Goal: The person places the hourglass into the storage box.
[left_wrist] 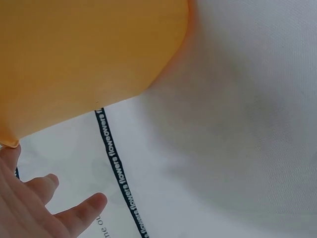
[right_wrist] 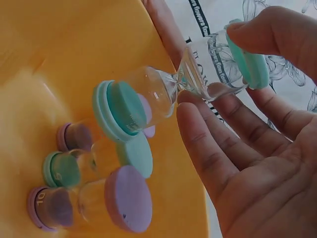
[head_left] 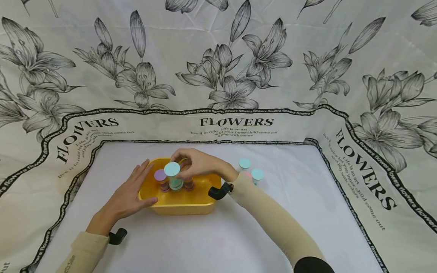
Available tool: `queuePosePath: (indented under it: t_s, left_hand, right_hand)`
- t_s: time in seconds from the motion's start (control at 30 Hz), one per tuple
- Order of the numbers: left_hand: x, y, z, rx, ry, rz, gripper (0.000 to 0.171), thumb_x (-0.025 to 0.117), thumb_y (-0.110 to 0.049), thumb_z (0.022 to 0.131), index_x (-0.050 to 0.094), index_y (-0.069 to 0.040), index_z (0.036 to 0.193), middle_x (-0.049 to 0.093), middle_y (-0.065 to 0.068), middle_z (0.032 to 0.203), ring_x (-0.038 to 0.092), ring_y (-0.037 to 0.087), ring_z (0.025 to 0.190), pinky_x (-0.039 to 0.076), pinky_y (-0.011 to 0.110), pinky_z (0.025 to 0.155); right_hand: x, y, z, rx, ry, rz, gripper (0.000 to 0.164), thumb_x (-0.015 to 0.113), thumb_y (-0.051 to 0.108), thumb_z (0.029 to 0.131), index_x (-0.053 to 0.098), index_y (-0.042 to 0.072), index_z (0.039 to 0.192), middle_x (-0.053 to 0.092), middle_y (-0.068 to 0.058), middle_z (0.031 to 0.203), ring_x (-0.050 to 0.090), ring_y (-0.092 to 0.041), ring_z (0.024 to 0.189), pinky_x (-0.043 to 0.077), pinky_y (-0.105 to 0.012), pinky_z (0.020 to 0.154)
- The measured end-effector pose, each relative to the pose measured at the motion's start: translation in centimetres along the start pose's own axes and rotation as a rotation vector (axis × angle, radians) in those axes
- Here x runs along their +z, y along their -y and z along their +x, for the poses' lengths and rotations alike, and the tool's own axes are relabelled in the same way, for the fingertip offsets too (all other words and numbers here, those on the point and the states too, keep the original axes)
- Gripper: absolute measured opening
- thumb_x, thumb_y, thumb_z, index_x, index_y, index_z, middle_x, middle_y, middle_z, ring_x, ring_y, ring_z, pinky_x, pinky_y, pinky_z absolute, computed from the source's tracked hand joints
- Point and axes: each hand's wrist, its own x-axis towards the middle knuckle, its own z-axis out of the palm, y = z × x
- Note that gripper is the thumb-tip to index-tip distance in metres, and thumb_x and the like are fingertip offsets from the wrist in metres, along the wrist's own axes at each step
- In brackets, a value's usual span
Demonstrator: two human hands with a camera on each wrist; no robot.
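My right hand (head_left: 194, 163) pinches the mint-green cap of a glass sand timer (right_wrist: 153, 94) between thumb and fingers. The timer is over a yellow basin (head_left: 184, 210), its lower mint cap full of mint sand near the bulb. In the basin stand a purple-capped timer (right_wrist: 128, 198), a mint one (right_wrist: 136, 153) beside it and another purple one (right_wrist: 77, 136), partly hidden behind the held timer. My left hand (head_left: 128, 199) lies against the basin's left side, fingers extended along the rim and thumb at the front edge; its fingertips (left_wrist: 10, 156) reach the rim corner.
Right of the basin, on the white tabletop (head_left: 273, 235), stand two mint-capped timers, the farther one (head_left: 244, 163) and the nearer one (head_left: 257, 174). Something pink (head_left: 246, 174) shows between them, partly behind my right sleeve. A flower-printed cloth (head_left: 235, 76) rises behind the table.
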Motion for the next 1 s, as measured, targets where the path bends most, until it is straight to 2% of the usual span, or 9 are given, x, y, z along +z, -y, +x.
queuePosePath:
  t_s: [0.3,0.33,0.43,0.53,0.63,0.7,0.8,0.93,1.0]
  left_hand:
    - [0.0,0.0,0.1,-0.021,0.021,-0.015,0.109,0.073,-0.055,0.086,0.008,-0.026,0.168,0.005,0.0,0.175,0.017,0.05,0.156,0.03,0.082,0.108]
    - [0.0,0.0,0.1,-0.021,0.021,-0.014,0.109,0.073,-0.055,0.086,0.007,-0.026,0.168,0.005,0.0,0.175,0.016,0.05,0.156,0.03,0.082,0.108]
    - [0.0,0.1,0.1,-0.017,0.012,-0.016,0.11,0.074,-0.054,0.085,0.008,-0.026,0.168,0.006,0.001,0.175,0.017,0.051,0.155,0.03,0.081,0.108]
    - [0.1,0.1,0.1,-0.009,0.004,-0.021,0.11,0.074,-0.056,0.085,0.009,-0.024,0.168,0.008,0.003,0.175,0.017,0.051,0.155,0.031,0.081,0.108]
    - [0.0,0.0,0.1,-0.002,0.007,-0.025,0.11,0.074,-0.056,0.085,0.009,-0.024,0.168,0.008,0.003,0.175,0.016,0.049,0.156,0.031,0.08,0.108]
    - [0.0,0.0,0.0,0.0,0.007,-0.022,0.111,0.074,-0.057,0.084,0.009,-0.025,0.168,0.008,0.002,0.175,0.016,0.049,0.156,0.032,0.08,0.108]
    - [-0.1,0.0,0.0,0.005,-0.002,-0.015,0.112,0.075,-0.056,0.084,0.009,-0.024,0.168,0.008,0.001,0.175,0.017,0.05,0.156,0.033,0.079,0.108]
    - [-0.2,0.0,0.0,0.005,-0.005,-0.009,0.113,0.076,-0.057,0.083,0.009,-0.024,0.168,0.008,0.001,0.175,0.018,0.051,0.155,0.034,0.08,0.106]
    - [-0.1,0.0,-0.1,0.0,-0.001,-0.008,0.113,0.076,-0.058,0.083,0.009,-0.023,0.168,0.007,0.001,0.175,0.018,0.05,0.155,0.034,0.08,0.106]
  right_hand:
    - [1.2,0.2,1.9,0.057,0.065,-0.002,0.043,0.079,0.008,0.087,0.061,0.006,0.126,0.066,-0.009,0.126,0.07,-0.016,0.11,0.057,-0.024,0.096]
    - [1.3,0.2,2.0,0.069,0.083,0.004,0.043,0.079,0.009,0.087,0.061,0.007,0.126,0.066,-0.007,0.126,0.071,-0.016,0.107,0.059,-0.025,0.089]
    - [1.8,0.0,2.4,0.085,0.126,0.006,0.042,0.079,0.011,0.088,0.063,0.008,0.126,0.068,-0.004,0.124,0.071,-0.016,0.106,0.06,-0.025,0.081]
    - [2.3,-0.3,2.6,0.116,0.16,0.0,0.043,0.08,0.013,0.088,0.064,0.01,0.128,0.07,0.0,0.124,0.072,-0.014,0.103,0.057,-0.026,0.064]
    - [2.7,-0.8,2.8,0.121,0.174,-0.044,0.045,0.08,0.013,0.088,0.065,0.01,0.13,0.07,-0.002,0.125,0.073,-0.013,0.103,0.054,-0.026,0.059]
    - [2.9,-1.0,2.9,0.113,0.181,-0.088,0.046,0.081,0.014,0.088,0.065,0.009,0.131,0.07,-0.005,0.127,0.073,-0.014,0.103,0.055,-0.023,0.062]
    - [3.3,-1.2,3.2,0.11,0.2,-0.141,0.045,0.08,0.013,0.088,0.065,0.008,0.13,0.07,-0.008,0.128,0.074,-0.013,0.095,0.051,-0.021,0.054]
    - [3.6,-1.3,3.6,0.149,0.224,-0.209,0.04,0.08,0.013,0.089,0.066,0.013,0.126,0.071,-0.002,0.127,0.069,-0.015,0.072,0.042,-0.025,0.042]
    - [3.7,-1.3,4.0,0.147,0.241,-0.264,0.037,0.08,0.013,0.089,0.066,0.014,0.123,0.071,0.001,0.126,0.067,-0.012,0.075,0.048,-0.024,0.045]
